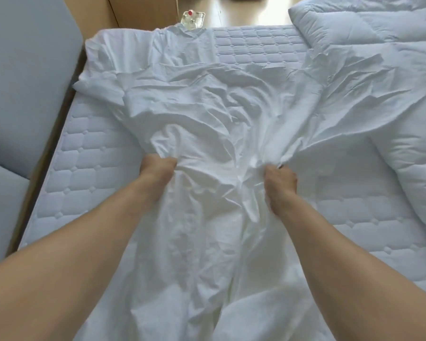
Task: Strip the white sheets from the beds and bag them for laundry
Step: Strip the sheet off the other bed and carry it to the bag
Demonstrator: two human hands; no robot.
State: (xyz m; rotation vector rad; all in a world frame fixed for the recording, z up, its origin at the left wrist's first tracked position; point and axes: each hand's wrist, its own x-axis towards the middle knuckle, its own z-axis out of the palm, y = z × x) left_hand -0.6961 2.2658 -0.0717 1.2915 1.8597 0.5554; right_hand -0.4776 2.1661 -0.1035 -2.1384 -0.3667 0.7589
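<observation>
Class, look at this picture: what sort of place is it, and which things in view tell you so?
Most likely a bedroom, perhaps in a hotel. A quilted mattress lies partly bare, a left hand and right hand bunch up a white sheet, and a puffy duvet is pushed aside.

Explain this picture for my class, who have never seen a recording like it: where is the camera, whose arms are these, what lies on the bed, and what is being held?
The single picture comes from a camera worn on a person's head, looking down at their own bare arms. The left hand and right hand each grip a bunch of a crumpled white sheet. It lies loose on a quilted mattress, partly bare. A puffy duvet is heaped at the right.
</observation>
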